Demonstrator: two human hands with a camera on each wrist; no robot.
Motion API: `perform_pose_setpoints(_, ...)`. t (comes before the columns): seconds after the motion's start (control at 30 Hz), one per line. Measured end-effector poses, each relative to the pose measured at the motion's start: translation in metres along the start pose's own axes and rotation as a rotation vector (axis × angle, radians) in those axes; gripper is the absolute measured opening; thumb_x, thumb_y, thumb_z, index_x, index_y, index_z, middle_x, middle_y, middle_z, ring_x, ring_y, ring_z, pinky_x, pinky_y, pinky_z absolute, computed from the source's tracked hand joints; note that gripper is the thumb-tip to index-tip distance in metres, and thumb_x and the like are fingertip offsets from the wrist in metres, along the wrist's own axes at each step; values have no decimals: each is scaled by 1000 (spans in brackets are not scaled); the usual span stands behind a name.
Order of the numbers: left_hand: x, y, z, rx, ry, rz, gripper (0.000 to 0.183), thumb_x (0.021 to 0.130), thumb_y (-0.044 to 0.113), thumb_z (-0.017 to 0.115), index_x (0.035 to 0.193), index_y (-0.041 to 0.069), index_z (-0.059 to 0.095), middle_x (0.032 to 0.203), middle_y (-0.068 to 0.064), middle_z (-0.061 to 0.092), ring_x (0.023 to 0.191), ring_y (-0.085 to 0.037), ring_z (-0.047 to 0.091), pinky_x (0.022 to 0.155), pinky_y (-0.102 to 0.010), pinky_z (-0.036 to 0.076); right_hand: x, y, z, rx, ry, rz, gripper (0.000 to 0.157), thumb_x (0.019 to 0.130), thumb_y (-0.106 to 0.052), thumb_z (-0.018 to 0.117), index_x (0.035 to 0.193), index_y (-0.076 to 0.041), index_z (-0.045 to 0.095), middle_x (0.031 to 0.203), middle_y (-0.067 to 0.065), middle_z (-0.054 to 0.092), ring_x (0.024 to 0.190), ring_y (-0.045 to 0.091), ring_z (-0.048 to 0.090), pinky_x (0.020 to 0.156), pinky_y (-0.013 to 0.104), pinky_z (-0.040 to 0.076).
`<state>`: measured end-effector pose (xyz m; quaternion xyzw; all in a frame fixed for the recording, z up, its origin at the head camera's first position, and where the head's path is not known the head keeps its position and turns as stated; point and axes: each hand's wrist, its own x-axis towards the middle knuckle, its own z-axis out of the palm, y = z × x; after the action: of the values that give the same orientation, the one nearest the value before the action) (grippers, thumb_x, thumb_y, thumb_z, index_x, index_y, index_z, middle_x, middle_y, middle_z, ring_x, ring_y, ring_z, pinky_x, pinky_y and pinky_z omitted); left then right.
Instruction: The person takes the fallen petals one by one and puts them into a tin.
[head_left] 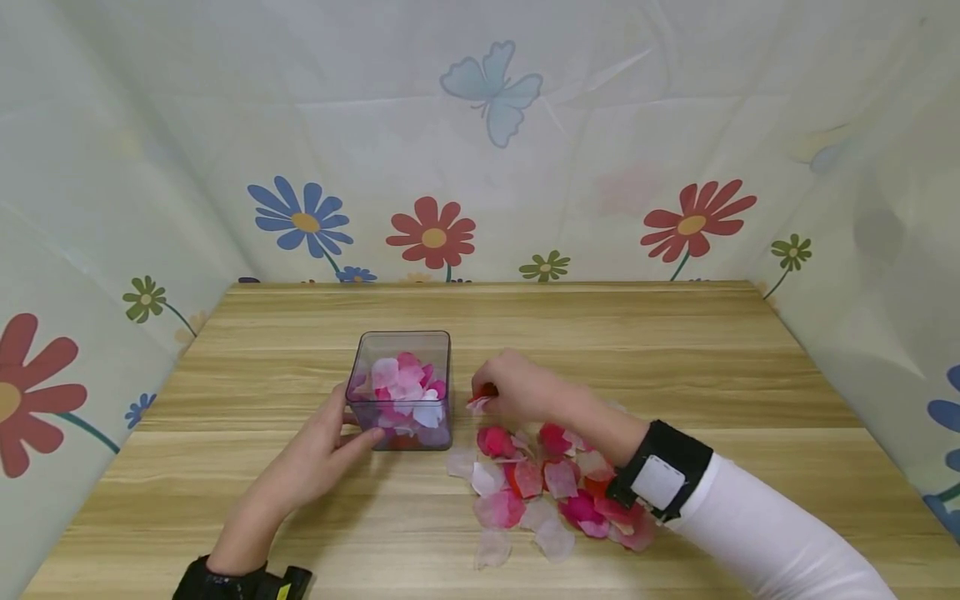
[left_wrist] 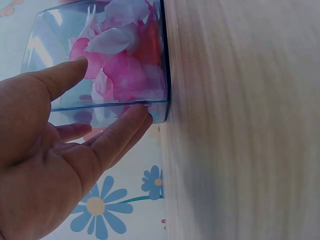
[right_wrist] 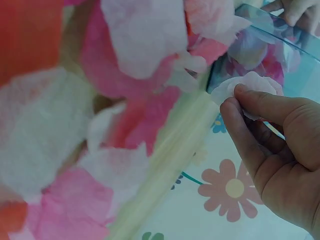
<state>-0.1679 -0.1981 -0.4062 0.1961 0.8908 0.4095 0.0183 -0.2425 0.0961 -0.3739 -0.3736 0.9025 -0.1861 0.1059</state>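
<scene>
Nearest, towards half past seven from the clear box (head_left: 405, 343), a black wristband (head_left: 238, 582) circles the person's left wrist. Between three and four o'clock, a white sleeve (head_left: 787, 537) runs up to a second wristband (head_left: 696, 454) on the right wrist, just over the edge of the loose petals (head_left: 560, 480). These lie scattered at four o'clock from the box, pink, red, magenta and white, many overlapping.

A little farther, at eight o'clock, the left hand (head_left: 322, 454) rests against the box's near left corner, its fingers fairly straight and parted, the thumb on the near wall and the others along the left side. The box stands upright on the desk (head_left: 600, 350), open at the top, and holds a heap of pink and white petals (head_left: 405, 379), with some red low down.

At three o'clock, beside the box but apart from it, the right hand (head_left: 525, 387) pinches a few petals (right_wrist: 255, 81) between thumb and forefinger, pale ones and a red one.

Beyond the desk hangs a pale backdrop (head_left: 375, 150): a blue flower (head_left: 304, 222) at eleven o'clock, a red flower (head_left: 432, 237) near twelve, and a blue butterfly (head_left: 495, 92) higher up between twelve and one.
</scene>
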Motion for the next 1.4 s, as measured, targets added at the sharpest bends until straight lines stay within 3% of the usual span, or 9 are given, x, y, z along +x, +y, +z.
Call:
perform_pose_setpoints(0.6,0,0,0,1,-2,-2,66,98,20,65,150,8,25,129,-8,47,109,-25,59,86,-24,51,-4,-12,-43,-35,195,-17,10,86,-15,79,94,-11,74,83,-8,65,74,9,60,66,12,48)
perform_pose_setpoints(0.93,-1,2,-1,-11,-6,-12,66,98,20,65,150,8,25,129,-9,47,109,-25,59,84,-23,51,2,-29,-53,5,315,-107,8,85,-9,79,91,-9,74,82,-7,65,72,8,60,66,12,48)
perform_pose_setpoints(1.4,0,1,-1,-27,-12,-1,68,98,19,64,151,10,23,131,-6,46,109,-22,58,86,-22,50,12,-54,-55,-14,313,-144,11,85,-9,79,95,-11,75,85,-7,67,74,5,60,67,8,47)
